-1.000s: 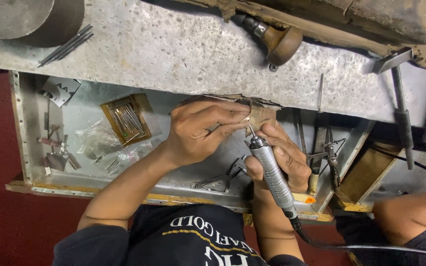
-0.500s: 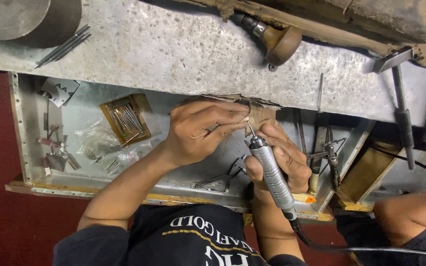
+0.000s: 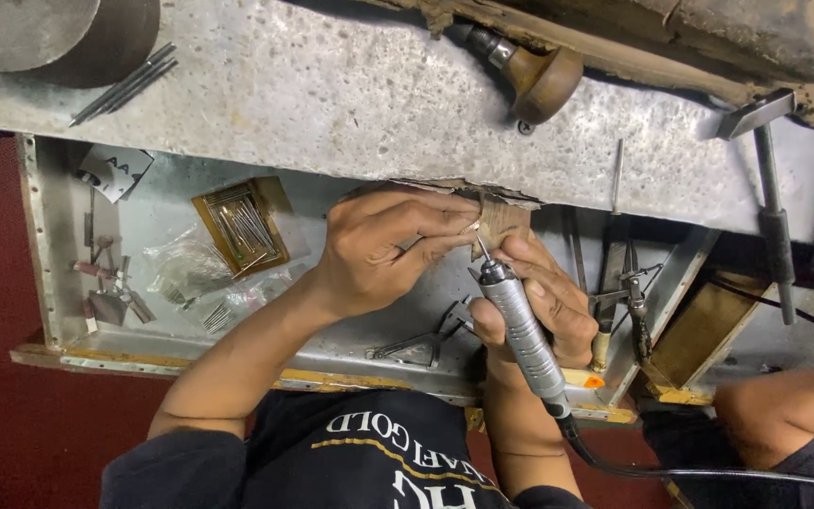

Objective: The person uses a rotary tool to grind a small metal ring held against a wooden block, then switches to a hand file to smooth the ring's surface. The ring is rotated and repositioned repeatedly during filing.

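Ribbed grey metal, the rotary handpiece (image 3: 518, 332) sits gripped in our right hand (image 3: 544, 303), its fine bit touching a tiny glinting piece (image 3: 472, 228) that our left hand (image 3: 383, 247) pinches closed against the worn wooden bench peg (image 3: 501, 221), above the tin tray (image 3: 157, 209)
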